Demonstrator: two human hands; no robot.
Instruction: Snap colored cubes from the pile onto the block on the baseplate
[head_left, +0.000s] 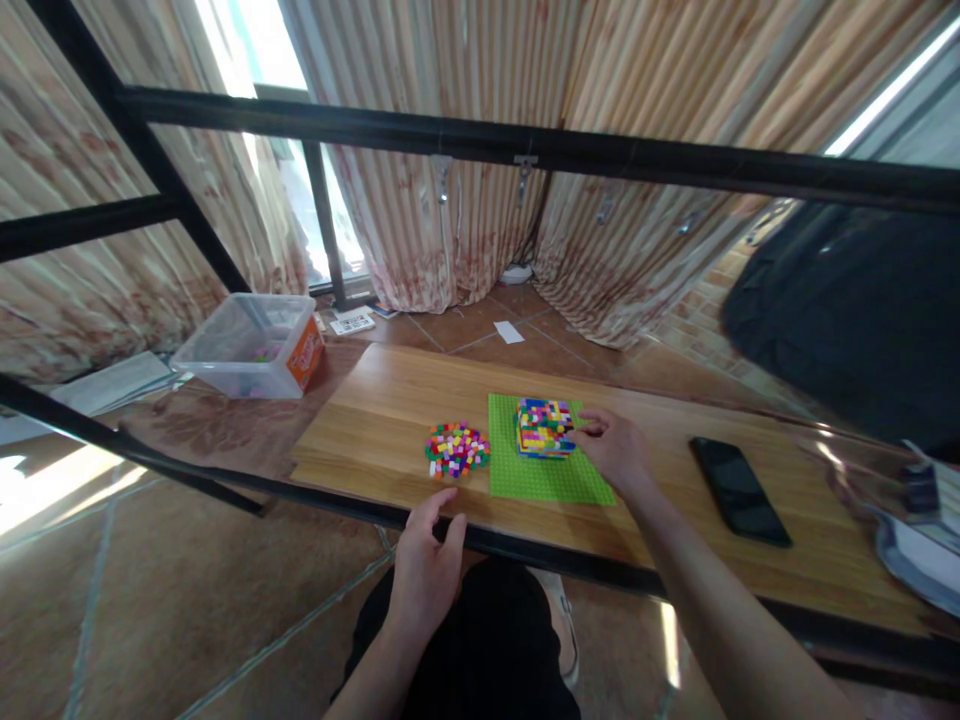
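Observation:
A small block-shaped build of many-coloured toy bricks stands on a green studded baseplate. My right hand is at the right side of this build, thumb and fingers drawn together against its edge. Whatever lies between those fingertips is too small to make out. To the left of the baseplate is a loose pile of small coloured bricks. Just below that pile, at the table's front edge, my left hand is held with thumb and fingers apart and nothing in it.
Everything sits on a narrow wooden table with a black metal frame. A black phone lies at the right, beyond it some papers or cloth. A clear plastic box stands past the left end. A black bar crosses above.

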